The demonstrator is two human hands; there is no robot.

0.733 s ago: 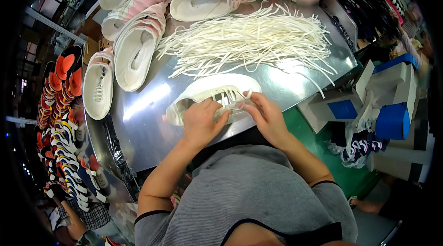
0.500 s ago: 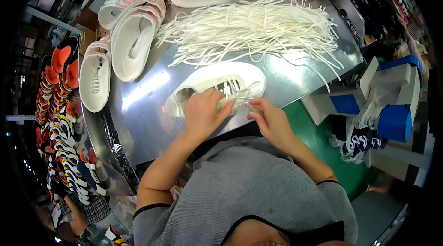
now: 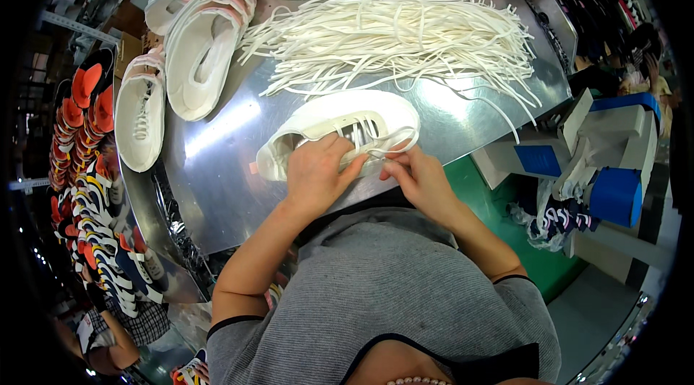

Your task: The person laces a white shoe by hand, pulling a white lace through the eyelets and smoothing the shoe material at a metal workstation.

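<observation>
A white shoe upper [image 3: 389, 109] lies on its side near the table's front edge, toe to the right. White lace crosses part of its eyelet opening. My left hand [image 3: 316, 174] is closed on the near side of the upper, its fingers reaching into the opening and the thumb by the eyelets. Just right of it, my right hand [image 3: 423, 181] pinches a white shoelace [image 3: 415, 133] that loops over the toe area. The fingertips partly hide the lace end. Beyond the upper lies a large bundle of loose white laces [image 3: 405, 41].
Rows of nested white and pink uppers [image 3: 206, 60] line the back of the metal table [image 3: 220, 193]. A laced white upper [image 3: 141, 121] sits at the left edge. Orange and navy shoe parts [image 3: 97, 200] crowd the left; a white and blue box [image 3: 614, 193] stands at right.
My right hand has shifted slightly, and a lace loop now curves over the toe side of the upper. My left hand keeps its hold. The whole view has shifted a little.
</observation>
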